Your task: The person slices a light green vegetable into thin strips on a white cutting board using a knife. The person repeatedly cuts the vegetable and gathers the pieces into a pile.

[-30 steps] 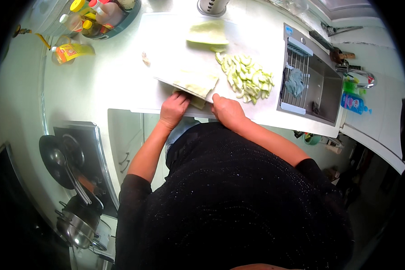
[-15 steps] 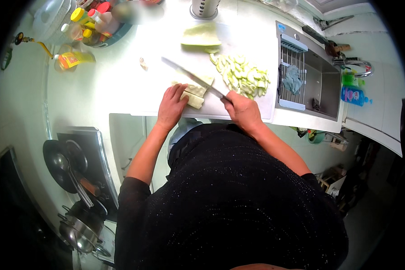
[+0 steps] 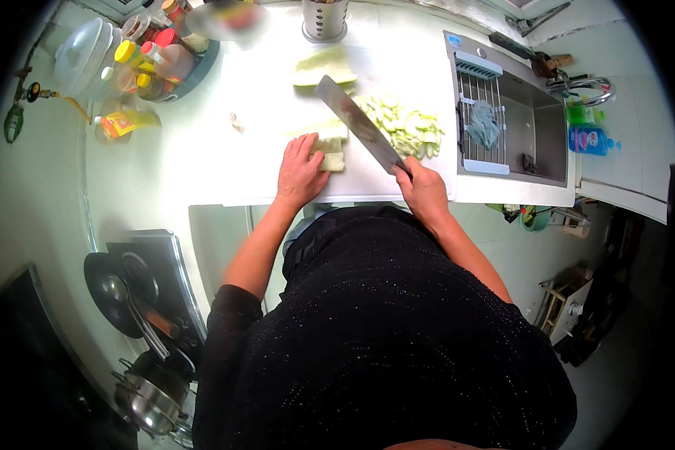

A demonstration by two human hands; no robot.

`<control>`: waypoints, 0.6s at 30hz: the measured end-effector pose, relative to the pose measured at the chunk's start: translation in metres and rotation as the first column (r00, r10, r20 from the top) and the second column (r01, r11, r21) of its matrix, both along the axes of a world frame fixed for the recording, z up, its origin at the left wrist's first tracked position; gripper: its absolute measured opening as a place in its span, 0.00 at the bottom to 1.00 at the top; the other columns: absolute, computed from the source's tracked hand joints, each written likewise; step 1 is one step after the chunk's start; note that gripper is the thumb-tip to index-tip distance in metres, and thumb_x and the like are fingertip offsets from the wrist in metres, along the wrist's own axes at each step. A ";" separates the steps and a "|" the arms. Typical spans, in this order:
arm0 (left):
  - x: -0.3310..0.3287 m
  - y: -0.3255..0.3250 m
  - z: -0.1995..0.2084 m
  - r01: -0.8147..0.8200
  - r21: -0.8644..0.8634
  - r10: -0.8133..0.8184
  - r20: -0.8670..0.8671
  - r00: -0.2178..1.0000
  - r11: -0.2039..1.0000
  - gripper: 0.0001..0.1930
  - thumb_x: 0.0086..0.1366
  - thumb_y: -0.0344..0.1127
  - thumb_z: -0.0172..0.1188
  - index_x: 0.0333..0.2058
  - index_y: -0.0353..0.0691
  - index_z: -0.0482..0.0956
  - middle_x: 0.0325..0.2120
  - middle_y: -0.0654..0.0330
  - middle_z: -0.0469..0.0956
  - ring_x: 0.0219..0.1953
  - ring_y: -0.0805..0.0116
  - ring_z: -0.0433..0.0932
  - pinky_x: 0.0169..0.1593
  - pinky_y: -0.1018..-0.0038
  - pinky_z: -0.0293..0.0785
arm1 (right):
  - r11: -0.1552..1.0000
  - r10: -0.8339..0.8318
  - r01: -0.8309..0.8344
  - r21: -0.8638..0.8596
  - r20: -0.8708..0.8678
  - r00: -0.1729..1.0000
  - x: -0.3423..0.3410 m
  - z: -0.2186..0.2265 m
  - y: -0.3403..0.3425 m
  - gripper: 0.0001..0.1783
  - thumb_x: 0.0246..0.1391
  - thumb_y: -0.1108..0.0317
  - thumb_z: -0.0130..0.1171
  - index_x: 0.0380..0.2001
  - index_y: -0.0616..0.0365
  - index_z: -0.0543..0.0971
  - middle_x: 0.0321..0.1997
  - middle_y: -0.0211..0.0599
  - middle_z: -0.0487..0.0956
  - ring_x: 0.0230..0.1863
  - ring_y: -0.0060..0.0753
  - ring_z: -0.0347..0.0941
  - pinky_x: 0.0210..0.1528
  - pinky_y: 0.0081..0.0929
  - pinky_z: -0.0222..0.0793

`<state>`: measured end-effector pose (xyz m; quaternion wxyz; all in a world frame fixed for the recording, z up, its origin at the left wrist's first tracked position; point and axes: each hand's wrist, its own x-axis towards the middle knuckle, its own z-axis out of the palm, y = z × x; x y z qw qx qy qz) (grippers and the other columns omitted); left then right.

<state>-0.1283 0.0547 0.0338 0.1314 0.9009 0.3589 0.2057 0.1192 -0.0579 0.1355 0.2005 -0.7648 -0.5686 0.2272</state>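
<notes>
My left hand rests on pale green gourd strips, its fingers bent over them and holding them down. In my right hand is a kitchen knife, gripped by the handle. Its broad blade points up and to the left, just right of the strips and clear of them. Under and beyond the blade lies a heap of thin gourd slices. A larger gourd piece sits farther back. All of these are on a white cutting board.
At right is a sink with a drying rack and a blue-grey cloth. A perforated metal holder stands behind the board. Bottles fill a tray at back left. A stove with pans is at lower left.
The knife has come off the strips and swung to the right, its blade now turned broadside. My right hand has moved slightly right. My left hand still rests on the strips.
</notes>
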 end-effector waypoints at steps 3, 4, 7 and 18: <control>0.024 0.002 -0.006 -0.153 -0.026 0.153 0.022 0.988 0.988 0.26 0.45 0.43 0.78 0.40 0.38 0.77 0.57 0.49 0.69 0.56 0.49 0.69 0.57 0.55 0.66 | 0.999 -0.041 0.041 -0.012 0.013 0.999 0.003 -0.001 -0.005 0.13 0.64 0.59 0.60 0.34 0.59 0.75 0.25 0.50 0.80 0.28 0.59 0.78 0.31 0.48 0.70; 0.031 0.002 -0.006 -0.178 -0.042 0.179 0.014 0.984 0.983 0.26 0.45 0.43 0.78 0.40 0.38 0.77 0.56 0.50 0.69 0.57 0.49 0.69 0.57 0.55 0.65 | 0.998 -0.059 0.060 -0.016 0.017 0.998 0.004 -0.003 -0.007 0.13 0.65 0.59 0.60 0.34 0.59 0.75 0.25 0.51 0.80 0.29 0.59 0.78 0.31 0.49 0.70; 0.042 0.001 -0.004 -0.225 -0.086 0.223 -0.027 0.974 0.971 0.32 0.45 0.45 0.79 0.47 0.39 0.75 0.59 0.49 0.68 0.61 0.48 0.67 0.62 0.54 0.62 | 0.994 -0.097 0.101 -0.045 0.068 0.993 0.003 -0.002 -0.011 0.13 0.65 0.59 0.59 0.34 0.58 0.75 0.25 0.51 0.81 0.29 0.60 0.78 0.32 0.50 0.71; 0.012 0.021 -0.010 -0.221 -0.166 0.209 -0.088 0.974 0.961 0.55 0.42 0.50 0.81 0.67 0.38 0.63 0.64 0.42 0.65 0.66 0.43 0.64 0.67 0.52 0.60 | 0.997 -0.026 0.035 -0.064 0.130 0.991 -0.009 -0.040 -0.007 0.10 0.62 0.62 0.59 0.35 0.57 0.74 0.26 0.49 0.80 0.29 0.59 0.78 0.32 0.54 0.72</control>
